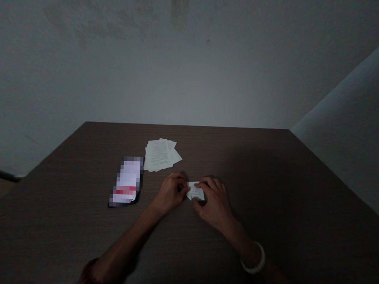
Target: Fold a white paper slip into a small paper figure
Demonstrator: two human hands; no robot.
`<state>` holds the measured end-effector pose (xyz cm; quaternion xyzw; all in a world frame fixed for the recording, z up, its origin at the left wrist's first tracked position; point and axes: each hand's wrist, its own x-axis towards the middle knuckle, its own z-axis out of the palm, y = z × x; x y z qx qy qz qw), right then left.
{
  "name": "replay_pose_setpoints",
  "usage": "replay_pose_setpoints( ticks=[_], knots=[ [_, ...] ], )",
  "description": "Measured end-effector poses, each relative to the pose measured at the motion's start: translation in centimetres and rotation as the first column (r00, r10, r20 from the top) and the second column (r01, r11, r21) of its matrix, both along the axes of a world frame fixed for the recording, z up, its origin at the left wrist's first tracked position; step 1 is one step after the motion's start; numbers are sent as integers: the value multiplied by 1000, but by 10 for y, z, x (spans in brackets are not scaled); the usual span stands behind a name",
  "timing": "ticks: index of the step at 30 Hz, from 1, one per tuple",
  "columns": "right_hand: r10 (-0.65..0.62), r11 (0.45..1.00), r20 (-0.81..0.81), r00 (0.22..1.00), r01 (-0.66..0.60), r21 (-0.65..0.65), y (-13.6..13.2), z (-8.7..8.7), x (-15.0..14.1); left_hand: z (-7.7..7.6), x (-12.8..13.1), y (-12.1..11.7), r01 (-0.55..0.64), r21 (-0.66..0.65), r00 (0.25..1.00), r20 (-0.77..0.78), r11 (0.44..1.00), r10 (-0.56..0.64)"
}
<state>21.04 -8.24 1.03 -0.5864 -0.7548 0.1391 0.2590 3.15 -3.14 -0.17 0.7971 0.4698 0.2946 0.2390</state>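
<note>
Printed paper slip [197, 193] lies on the table [254, 161] in front of the person, between both hands. Left hand [173, 192]: grip together, thumb and fingertips pinched on the slip's left edge. Right hand [216, 204]: grip apart, thumb at the near edge, fingers at the far edge, spanning the slip. Can't tell how hard it presses.

Handling, by judgement: near weightless, thin, bends and creases easily, tears if pulled. Probably slides on the smooth-looking tabletop unless a fingertip pins it. Best hold is a light pinch at an edge or corner, other hand flat on top. Left side seems to show an extra layer; too small to tell whether that's a fold or a second sheet.

Around it: loose stack of printed sheets [159, 154], fanned unevenly, beyond the left hand and apart from it. Smartphone [126, 181], screen lit but pixelated, left of the left hand, top end close to the stack. Both sit clear of the slip; main obstruction is the fingers covering its edges. Dim light hurts too. Pale bracelet [256, 260] on the right wrist, well back from the paper.
</note>
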Motion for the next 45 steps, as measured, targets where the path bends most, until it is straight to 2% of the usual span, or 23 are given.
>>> replay_pose_setpoints(
  ticks=[14,32,41,43,45],
  knots=[
    [-16,1000,1,1000,16,27,2,-2,-1,-2,-1,0,3,-27,1000,10,1000,-2],
    [32,999,-6,999,-32,23,5,-5,5,-3,-2,-2,27,13,998,50,1000,-27],
    [-15,999,-32,999,16,37,8,-7,2,-2,-2,-3,16,4,999,31,1000,-16],
    [30,998,-54,998,-27,59,8,-6,4,-3,-2,-3,13,10,999,38,1000,-13],
    [141,987,-71,987,-135,85,8,-5,8,-5,-2,-3,14,18,999,48,1000,-15]
  ],
)
